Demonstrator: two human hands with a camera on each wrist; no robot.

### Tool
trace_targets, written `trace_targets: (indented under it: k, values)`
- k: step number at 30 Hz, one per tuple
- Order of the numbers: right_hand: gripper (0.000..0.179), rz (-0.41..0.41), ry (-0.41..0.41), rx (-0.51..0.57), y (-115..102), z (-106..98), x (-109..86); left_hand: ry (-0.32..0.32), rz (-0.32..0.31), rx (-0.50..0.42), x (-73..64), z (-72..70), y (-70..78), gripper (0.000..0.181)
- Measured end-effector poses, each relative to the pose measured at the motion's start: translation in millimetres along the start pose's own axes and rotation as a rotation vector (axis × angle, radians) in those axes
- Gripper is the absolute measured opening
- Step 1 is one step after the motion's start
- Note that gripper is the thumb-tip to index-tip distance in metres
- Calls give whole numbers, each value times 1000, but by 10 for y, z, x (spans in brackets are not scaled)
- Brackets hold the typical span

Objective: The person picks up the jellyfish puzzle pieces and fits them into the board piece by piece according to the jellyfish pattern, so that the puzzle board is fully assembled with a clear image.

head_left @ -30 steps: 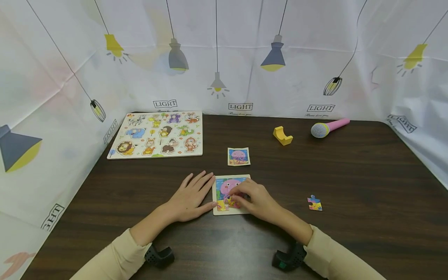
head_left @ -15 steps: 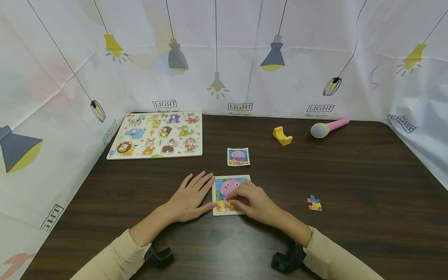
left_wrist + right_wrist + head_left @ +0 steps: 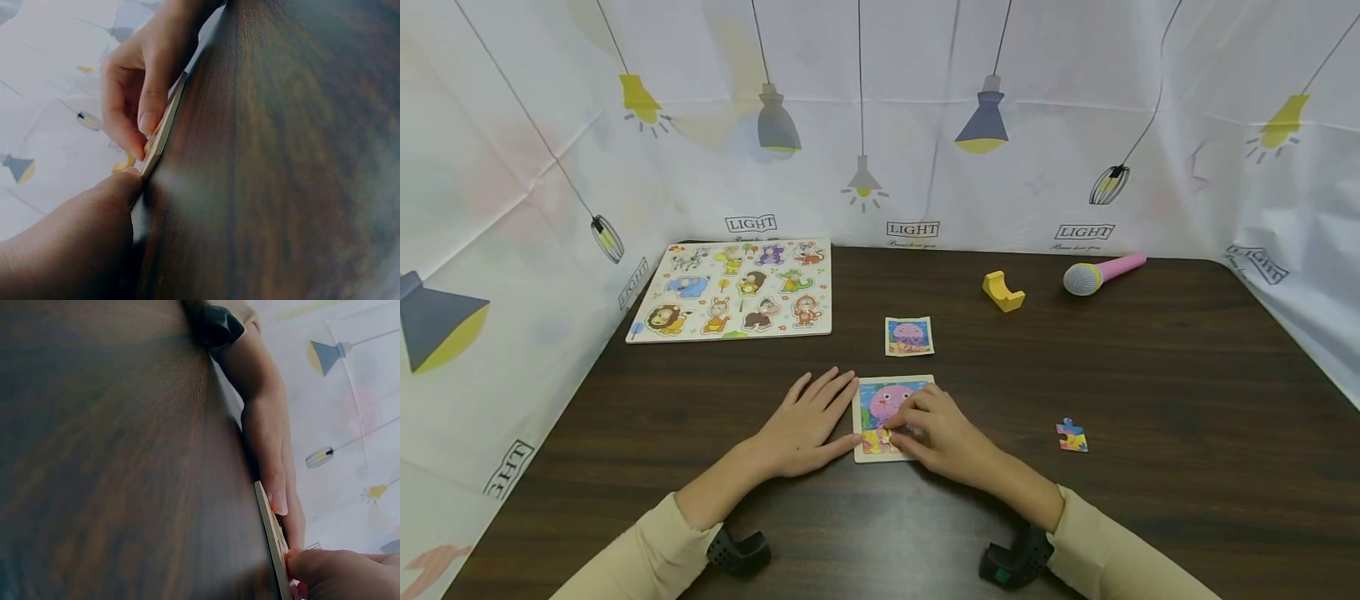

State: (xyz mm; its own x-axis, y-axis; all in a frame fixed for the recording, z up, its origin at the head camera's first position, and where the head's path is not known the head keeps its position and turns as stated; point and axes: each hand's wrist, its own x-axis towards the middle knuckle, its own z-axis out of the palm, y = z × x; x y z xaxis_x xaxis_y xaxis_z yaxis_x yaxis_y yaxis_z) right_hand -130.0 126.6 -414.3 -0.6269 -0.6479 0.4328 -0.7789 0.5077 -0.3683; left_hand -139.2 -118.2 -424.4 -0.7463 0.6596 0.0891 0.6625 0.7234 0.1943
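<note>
A small wooden-framed jigsaw puzzle with a pink octopus picture lies flat in the middle of the dark table. My left hand is spread beside it, thumb on the lower left of the frame and fingertips at its upper left corner. Over the puzzle's right half, my right hand pinches a small puzzle piece low against the picture, mostly hidden by thumb and fingers. That hand also covers the right part of the picture. Off to the right lies a loose blue, pink and yellow puzzle piece.
Just beyond the puzzle is a small octopus picture card. A white animal board lies at the back left. Toward the back right are a yellow curved block and a pink toy microphone. A printed white cloth hangs behind the table.
My right fingertips have shifted slightly left and toward me over the lower part of the puzzle. The left hand has stayed in place, and the loose piece lies where it was.
</note>
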Motion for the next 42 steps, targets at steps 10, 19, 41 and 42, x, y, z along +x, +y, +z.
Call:
trace_targets:
  k: [10,19,41,42]
  values:
    - [8,-99,35,-112,44,37,-21,-9,-4,-6,-11,4,-5,75]
    - [9,-119,59,-115,48,37,-18,-11,-11,2,-20,-19,12,75]
    - [10,-97,78,-139,37,28,-27,-9,-5,-6,1,5,-4,75]
    - [10,-97,80,-140,39,31,-26,-10,-4,-6,1,5,-4,75]
